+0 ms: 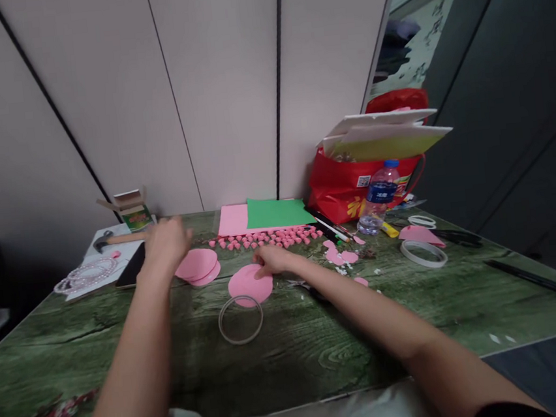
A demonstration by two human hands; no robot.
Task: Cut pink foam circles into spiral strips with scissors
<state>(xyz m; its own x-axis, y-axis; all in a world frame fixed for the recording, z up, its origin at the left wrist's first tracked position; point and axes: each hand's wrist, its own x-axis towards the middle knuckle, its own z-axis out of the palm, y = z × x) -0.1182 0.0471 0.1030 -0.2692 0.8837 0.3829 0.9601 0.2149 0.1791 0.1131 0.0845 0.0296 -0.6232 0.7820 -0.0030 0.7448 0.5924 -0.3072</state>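
- We rest the fingers of our right hand point(272, 260) on the far right edge of a pink paper disc point(246, 283); we cannot tell whether they pinch it or only press on it.
- That disc lies flat near the middle of the worktop point(99, 350), with a thin pale ring point(243, 341) overlapping its near edge.
- We have our left hand point(169, 240) farther left, blurred, with its fingers bent; we cannot tell whether it grips anything.
- Close to this left hand we see the handle end of a hammer point(126, 238) and a dark flat object point(133, 268), partly covered by our wrist.
- Between our hands sits a stack of pink paper discs point(195, 265), its layers slightly offset.
- Beyond our right hand we see a band of small pink pieces point(266, 239), then a green sheet point(278, 213) overlapping a pink sheet point(232, 219).
- At far left we see a coiled strand of beads point(83, 280) and an opened small box point(136, 215).
- To our right stand a water bottle point(380, 198) and a red bag point(330, 187), with pink scraps point(340, 255) lying nearer us.
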